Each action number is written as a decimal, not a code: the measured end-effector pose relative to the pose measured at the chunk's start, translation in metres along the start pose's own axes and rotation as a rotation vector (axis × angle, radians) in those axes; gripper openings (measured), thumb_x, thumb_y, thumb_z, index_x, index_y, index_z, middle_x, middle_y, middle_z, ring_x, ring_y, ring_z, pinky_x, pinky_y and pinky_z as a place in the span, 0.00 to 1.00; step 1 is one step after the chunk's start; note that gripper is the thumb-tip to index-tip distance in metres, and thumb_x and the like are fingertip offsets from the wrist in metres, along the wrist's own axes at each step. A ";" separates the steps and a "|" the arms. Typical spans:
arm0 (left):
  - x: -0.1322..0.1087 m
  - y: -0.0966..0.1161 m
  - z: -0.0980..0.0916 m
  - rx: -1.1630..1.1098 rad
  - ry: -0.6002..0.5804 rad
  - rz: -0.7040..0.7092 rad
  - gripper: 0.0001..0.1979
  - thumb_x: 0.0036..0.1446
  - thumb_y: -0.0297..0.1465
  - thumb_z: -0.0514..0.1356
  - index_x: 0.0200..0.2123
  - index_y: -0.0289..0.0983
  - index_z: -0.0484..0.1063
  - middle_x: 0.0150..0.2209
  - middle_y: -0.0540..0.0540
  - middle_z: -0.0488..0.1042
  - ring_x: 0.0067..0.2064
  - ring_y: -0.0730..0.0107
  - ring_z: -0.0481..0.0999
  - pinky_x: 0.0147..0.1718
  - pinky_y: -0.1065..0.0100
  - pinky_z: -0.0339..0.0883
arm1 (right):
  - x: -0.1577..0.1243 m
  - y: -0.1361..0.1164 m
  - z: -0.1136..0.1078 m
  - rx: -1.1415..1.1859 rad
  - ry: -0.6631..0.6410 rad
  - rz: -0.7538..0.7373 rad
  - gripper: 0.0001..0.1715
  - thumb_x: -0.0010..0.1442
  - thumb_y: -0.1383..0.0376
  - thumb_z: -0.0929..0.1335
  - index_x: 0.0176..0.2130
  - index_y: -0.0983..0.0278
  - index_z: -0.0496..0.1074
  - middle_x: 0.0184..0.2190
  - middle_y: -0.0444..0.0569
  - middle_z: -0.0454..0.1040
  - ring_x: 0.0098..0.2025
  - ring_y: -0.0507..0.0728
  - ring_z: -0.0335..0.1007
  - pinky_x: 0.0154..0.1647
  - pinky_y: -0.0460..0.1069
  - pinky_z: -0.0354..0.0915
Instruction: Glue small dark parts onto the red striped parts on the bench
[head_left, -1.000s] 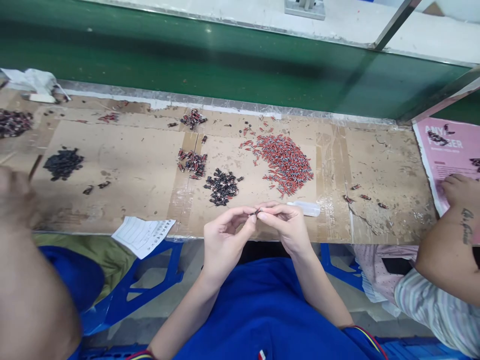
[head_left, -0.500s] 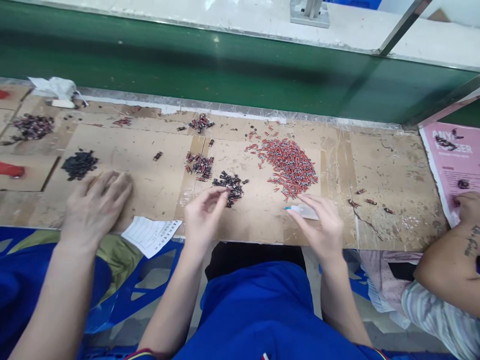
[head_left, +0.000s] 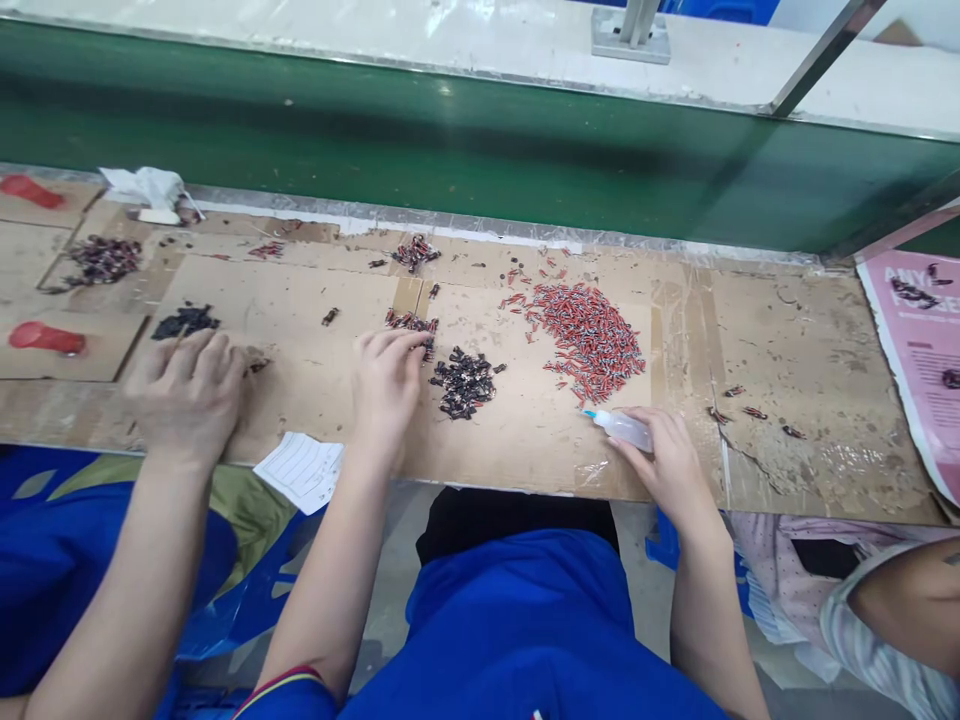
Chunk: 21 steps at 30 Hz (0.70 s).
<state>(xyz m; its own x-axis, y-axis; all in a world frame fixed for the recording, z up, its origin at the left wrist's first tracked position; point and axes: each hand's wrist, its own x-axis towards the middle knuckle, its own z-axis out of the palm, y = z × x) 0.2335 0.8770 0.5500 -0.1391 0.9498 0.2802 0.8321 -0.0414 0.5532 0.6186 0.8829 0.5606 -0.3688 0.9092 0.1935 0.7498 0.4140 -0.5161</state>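
Note:
My left hand (head_left: 386, 378) reaches forward over the cardboard-covered bench (head_left: 300, 320), fingers stretched out, their tips on a small pile of red-and-black parts (head_left: 411, 323). Nothing shows in its grasp. Just to its right lies a pile of small black parts (head_left: 465, 382). My right hand (head_left: 667, 465) is closed round a small clear squeeze bottle (head_left: 624, 428) with a blue tip, lying near the bench's front edge. Behind the bottle spreads a large heap of red parts (head_left: 589, 335).
A co-worker's hand (head_left: 187, 390) rests on the bench at my left, near a black pile (head_left: 186, 322). Another person's arm (head_left: 896, 610) shows at the lower right. A printed slip (head_left: 300, 470) overhangs the front edge. A pink sheet (head_left: 919, 340) lies far right; a green belt (head_left: 450, 140) runs behind.
My hands have parted from in front of me: the left went forward to the red-and-black pile, the right took hold of the bottle. The co-worker's left-side hand came onto the bench.

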 end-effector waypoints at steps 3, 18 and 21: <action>0.014 0.020 0.031 0.048 0.022 0.008 0.11 0.61 0.36 0.55 0.39 0.44 0.77 0.41 0.43 0.78 0.50 0.53 0.68 0.51 0.49 0.61 | -0.003 0.001 -0.001 0.048 0.069 0.084 0.27 0.62 0.45 0.64 0.47 0.63 0.70 0.42 0.57 0.77 0.44 0.64 0.75 0.44 0.57 0.70; 0.048 0.024 0.039 0.253 -0.170 0.007 0.06 0.56 0.31 0.59 0.30 0.42 0.77 0.36 0.38 0.78 0.49 0.44 0.62 0.46 0.46 0.54 | -0.004 -0.014 0.008 0.873 0.387 0.453 0.21 0.46 0.51 0.75 0.34 0.62 0.74 0.28 0.46 0.76 0.23 0.52 0.68 0.20 0.46 0.61; 0.053 0.020 0.041 0.196 -0.210 0.037 0.09 0.57 0.30 0.57 0.29 0.42 0.77 0.36 0.39 0.77 0.51 0.46 0.62 0.48 0.46 0.51 | -0.003 -0.017 0.009 0.993 0.398 0.517 0.22 0.43 0.52 0.76 0.33 0.62 0.71 0.25 0.43 0.72 0.21 0.49 0.63 0.18 0.44 0.57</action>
<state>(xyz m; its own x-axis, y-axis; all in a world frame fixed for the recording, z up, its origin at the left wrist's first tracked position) 0.2648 0.9390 0.5433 -0.0100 0.9930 0.1176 0.9254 -0.0354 0.3773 0.6017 0.8732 0.5612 0.1807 0.9809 -0.0723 -0.0590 -0.0625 -0.9963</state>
